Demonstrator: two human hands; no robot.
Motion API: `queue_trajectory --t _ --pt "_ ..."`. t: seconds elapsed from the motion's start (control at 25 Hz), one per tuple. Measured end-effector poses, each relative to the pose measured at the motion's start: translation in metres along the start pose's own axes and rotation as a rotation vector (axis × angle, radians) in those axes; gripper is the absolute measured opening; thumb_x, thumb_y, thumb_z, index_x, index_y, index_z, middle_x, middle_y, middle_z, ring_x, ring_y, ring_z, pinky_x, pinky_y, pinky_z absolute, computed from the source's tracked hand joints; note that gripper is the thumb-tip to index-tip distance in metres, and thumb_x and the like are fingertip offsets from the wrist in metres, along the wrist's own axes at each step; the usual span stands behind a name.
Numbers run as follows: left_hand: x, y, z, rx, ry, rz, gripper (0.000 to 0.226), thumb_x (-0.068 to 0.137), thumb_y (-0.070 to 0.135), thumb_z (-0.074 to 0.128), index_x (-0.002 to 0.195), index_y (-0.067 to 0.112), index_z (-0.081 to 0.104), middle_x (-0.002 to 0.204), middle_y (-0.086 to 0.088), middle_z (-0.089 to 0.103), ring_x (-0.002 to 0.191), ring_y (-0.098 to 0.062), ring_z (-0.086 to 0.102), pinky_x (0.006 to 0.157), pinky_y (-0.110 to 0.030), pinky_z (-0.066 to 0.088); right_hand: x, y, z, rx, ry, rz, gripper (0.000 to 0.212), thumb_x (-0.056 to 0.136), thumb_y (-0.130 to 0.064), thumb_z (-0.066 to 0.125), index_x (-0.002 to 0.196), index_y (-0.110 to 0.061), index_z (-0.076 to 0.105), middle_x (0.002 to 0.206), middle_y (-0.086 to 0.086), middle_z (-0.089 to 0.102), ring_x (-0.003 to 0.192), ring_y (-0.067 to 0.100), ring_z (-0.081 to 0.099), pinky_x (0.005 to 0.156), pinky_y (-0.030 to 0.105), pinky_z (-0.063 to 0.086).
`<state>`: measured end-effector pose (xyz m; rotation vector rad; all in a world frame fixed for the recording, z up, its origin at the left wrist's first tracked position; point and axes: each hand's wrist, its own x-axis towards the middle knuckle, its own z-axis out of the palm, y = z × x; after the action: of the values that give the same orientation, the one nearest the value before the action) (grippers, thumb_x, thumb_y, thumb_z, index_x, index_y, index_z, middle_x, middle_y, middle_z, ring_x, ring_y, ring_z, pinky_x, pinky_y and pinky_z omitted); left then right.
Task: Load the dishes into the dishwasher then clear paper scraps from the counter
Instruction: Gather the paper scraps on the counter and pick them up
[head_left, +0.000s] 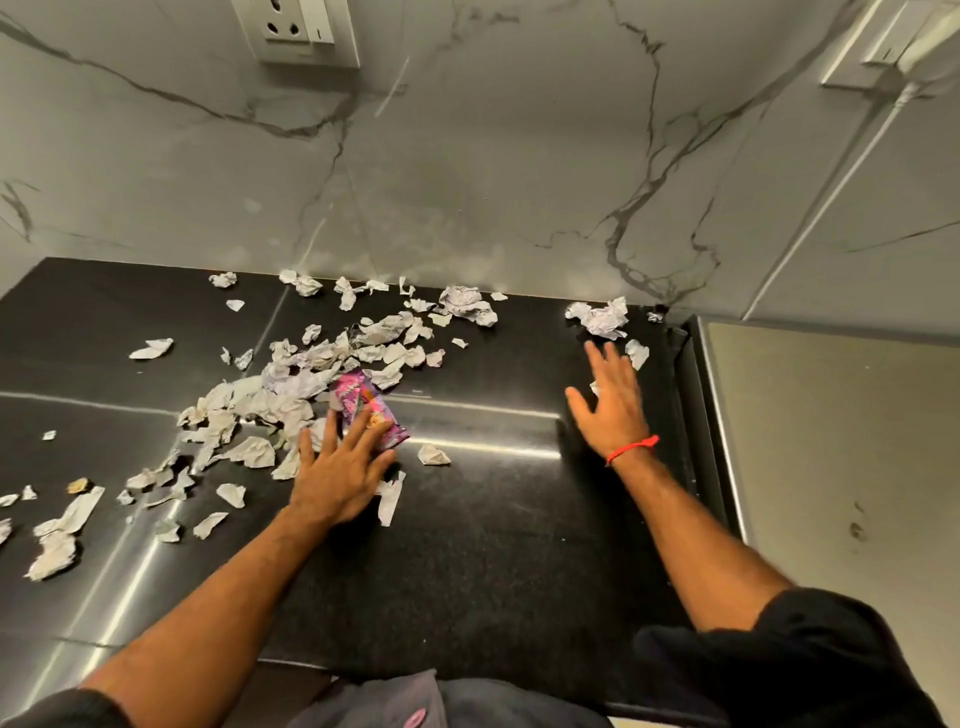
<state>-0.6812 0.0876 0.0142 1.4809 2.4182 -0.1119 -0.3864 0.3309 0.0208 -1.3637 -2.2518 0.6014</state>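
Left hand (340, 470) lies flat, fingers spread, on the black counter (493, 545), fingertips over a purple wrapper (370, 410) at the near edge of the main scrap pile (311, 369). Right hand (613, 402) is open too, fingers straight and gripping nothing. A crumpled paper wad (602, 318) sits just beyond its fingertips by the wall, so the right hand is nearer that one.

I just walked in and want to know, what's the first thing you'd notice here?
A big mess of crumpled paper scraps spread over the left and middle of the shiny black counter. A bright pink wrapper lies in the pile, partly under the fingers of the left hand. The right hand, with a red thread on its wrist, reaches with spread fingers toward a paper ball by the wall.
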Motion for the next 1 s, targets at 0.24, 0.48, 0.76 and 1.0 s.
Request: queue_trajectory --t 0.24,0.48,0.76,1.0 --pt "0.002 -0.010 -0.019 -0.039 -0.023 -0.090 0.051 0.101 0.063 0.015 0.144 0.044 0.034 0.167 0.013 0.007 0.153 -0.038 0.009 0.118 -0.067 -0.007 0.007 -0.007 0.031 -0.404 -0.370 0.102 0.081 0.089 -0.075 0.026 0.156 -0.031 0.007 0.164 0.008 -0.005 0.149 0.037 -0.012 0.118 0.057 -0.006" --pt "-0.007 0.017 -0.012 -0.126 0.229 0.025 0.060 0.099 0.064 0.018 0.155 0.040 0.023 0.166 -0.001 0.017 0.148 -0.034 0.023 0.122 -0.055 0.016 -0.023 -0.136 0.095 0.065 -0.522 -0.151 0.061 0.102 -0.051 0.026 0.155 -0.035 0.002 0.164 -0.001 0.005 0.151 0.024 0.001 0.120 0.053 -0.004" --pt "0.009 0.023 -0.021 0.023 -0.013 0.029 0.069 0.092 0.076 0.027 0.153 0.045 0.027 0.165 0.002 0.023 0.150 -0.030 0.024 0.122 -0.057 0.014 0.065 -0.015 0.027 -0.157 -0.005 -0.049 0.076 0.087 -0.063 0.049 0.152 -0.031 0.026 0.161 0.009 0.022 0.147 0.036 0.019 0.117 0.057 0.019" --pt "0.023 0.024 -0.044 0.085 -0.080 0.064 0.056 0.096 0.065 0.042 0.149 0.045 0.037 0.161 0.006 0.033 0.141 -0.025 0.042 0.118 -0.056 0.026 0.093 0.022 0.020 -0.380 -0.316 0.096 0.092 0.079 -0.084 0.034 0.154 -0.039 0.006 0.164 0.003 -0.012 0.149 0.036 -0.002 0.118 0.060 0.001"
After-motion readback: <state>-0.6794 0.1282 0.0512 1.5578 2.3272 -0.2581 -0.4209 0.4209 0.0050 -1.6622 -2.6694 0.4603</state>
